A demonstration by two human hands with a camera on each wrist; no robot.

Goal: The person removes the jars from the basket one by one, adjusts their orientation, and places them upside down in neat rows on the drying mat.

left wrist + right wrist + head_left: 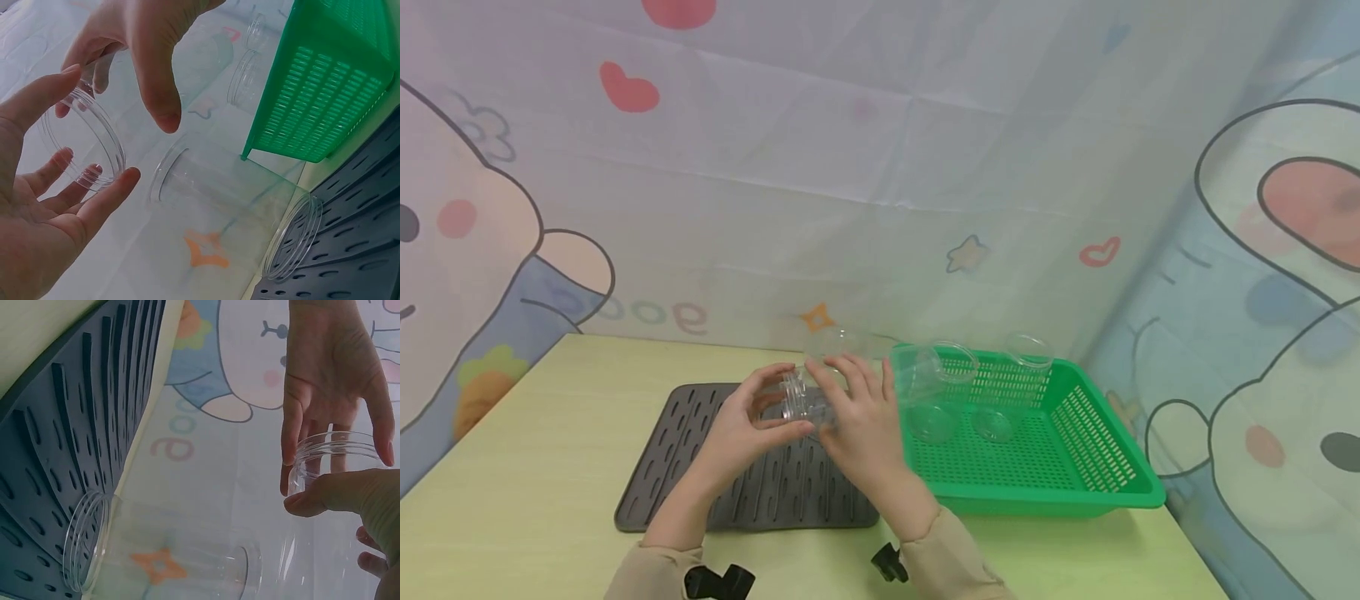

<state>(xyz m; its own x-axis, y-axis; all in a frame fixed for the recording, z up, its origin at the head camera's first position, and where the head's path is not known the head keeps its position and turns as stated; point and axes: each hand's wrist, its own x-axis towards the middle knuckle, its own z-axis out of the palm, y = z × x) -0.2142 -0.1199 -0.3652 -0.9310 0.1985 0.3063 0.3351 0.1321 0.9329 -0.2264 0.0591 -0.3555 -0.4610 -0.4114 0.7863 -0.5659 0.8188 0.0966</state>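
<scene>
A clear plastic jar [805, 404] lies sideways in the air between both hands, over the dark drying mat [752, 500]. Thumb and fingers of my left hand [737, 429] grip its ridged mouth end, and in the left wrist view that round rim [84, 140] faces the palm. Around the jar's body curls my right hand [868, 429], its thumb [322, 494] near the rim in the right wrist view. Behind the hands, a second clear jar [231, 187] stands upside down, ridged rim on the mat; in the head view the hands partly hide it.
To the right, a green plastic basket [1037, 502] holds two clear jars, a nearer one [932, 375] and a farther one [1026, 375], both rising above its back rim. The pale yellow table [542, 433] meets a printed cloth backdrop [820, 167] behind.
</scene>
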